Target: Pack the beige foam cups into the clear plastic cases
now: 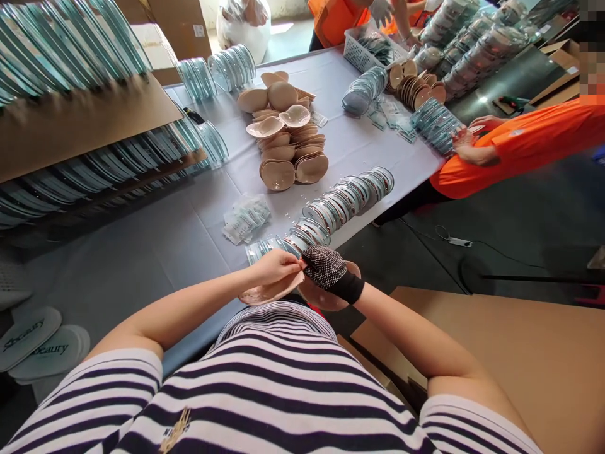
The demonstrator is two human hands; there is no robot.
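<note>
Close to my body, a beige stick-on bra (269, 292) is held between both hands, one cup hanging at each side. My bare left hand (278, 265) pinches it near the middle. My right hand (326, 270), in a black glove with white dots, is closed on it right beside the left fingertips. Just beyond my hands, a row of clear round cases (338, 205) runs along the table edge. Small clear packets (246, 217) lie in a heap to the left. Farther back stands a pile of beige stick-on bras (278, 148), with one lying inside-up across it.
Shelves of clear round lids (70, 44) stand at the left on cardboard. Across the white table (198, 208), a co-worker in an orange shirt (524, 148) handles clear cases. Another person works by a white basket (354, 55). Cardboard (496, 353) lies at the lower right.
</note>
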